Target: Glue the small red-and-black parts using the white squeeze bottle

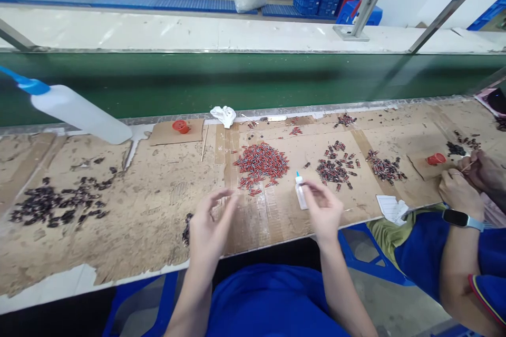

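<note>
Both hands open, empty — left hand nr bench edge, right hand touching glue bottle.

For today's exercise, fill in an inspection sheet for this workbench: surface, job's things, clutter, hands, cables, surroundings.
Surface: worn cardboard-covered bench, stained.
Job's things: small glue bottle beside the right hand; pile of red-and-grey parts beyond the hands.
Clutter: dark parts heap, red cap, crumpled white cloth, large squeeze bottle.
Hands: left hand raised, fingers apart; whether either holds a part cannot be told.
Cables: nothing seen.
Surroundings: green conveyor belt; a co-worker's hands at right.
</note>
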Demonstrator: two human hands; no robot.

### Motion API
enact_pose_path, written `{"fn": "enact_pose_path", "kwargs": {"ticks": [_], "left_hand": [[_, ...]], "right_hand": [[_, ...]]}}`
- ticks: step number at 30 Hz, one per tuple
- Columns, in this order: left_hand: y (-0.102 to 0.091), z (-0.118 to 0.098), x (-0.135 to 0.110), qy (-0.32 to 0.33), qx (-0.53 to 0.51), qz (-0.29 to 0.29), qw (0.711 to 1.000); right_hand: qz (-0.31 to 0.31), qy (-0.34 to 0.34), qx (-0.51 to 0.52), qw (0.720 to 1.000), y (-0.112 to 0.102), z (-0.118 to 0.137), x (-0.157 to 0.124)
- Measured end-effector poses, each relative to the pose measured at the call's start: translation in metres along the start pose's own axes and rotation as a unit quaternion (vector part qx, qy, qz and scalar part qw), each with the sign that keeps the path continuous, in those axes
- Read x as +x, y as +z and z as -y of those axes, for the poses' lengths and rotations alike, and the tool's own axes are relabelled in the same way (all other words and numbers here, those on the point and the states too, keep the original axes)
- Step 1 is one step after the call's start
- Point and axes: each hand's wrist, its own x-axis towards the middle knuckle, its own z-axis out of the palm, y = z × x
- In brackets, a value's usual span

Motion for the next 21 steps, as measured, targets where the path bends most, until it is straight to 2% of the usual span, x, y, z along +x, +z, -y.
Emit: {"fn": "enact_pose_path", "kwargs": {"ticks": [1,3,6,10,12,15,18,21], "left_hand": [[-0.007,0.008,0.006,0.015,0.061,-0.035,0.997],[-0.019,0.026,0.017,0.05,0.158,-0.058,0.985],[-0.026,0.048,0.03,0.082,0.231,-0.039,0.969],[-0.02,0.061,0.037,0.096,0.25,0.022,0.963],[-0.018,0.062,0.038,0.1,0.254,0.036,0.961],[-0.017,0.059,0.039,0.11,0.247,0.035,0.962],[-0.014,0.048,0.034,0.131,0.19,0.032,0.973],[-0.007,0.033,0.024,0.139,0.107,0.067,0.982]], "right_hand": [[-0.048,-0.022,-0.048,0.997,-0.009,-0.004,0.008],[-0.096,-0.08,-0.148,0.981,-0.025,-0.014,0.021],[-0.088,-0.146,-0.269,0.948,-0.037,-0.028,0.031],[-0.083,-0.172,-0.315,0.93,-0.034,-0.032,0.027],[-0.077,-0.178,-0.312,0.93,-0.031,-0.03,0.021],[-0.035,-0.17,-0.291,0.941,-0.026,-0.026,0.01],[-0.021,-0.162,-0.278,0.947,-0.022,-0.027,0.001],[-0.032,-0.152,-0.279,0.948,-0.018,-0.027,-0.004]]}}
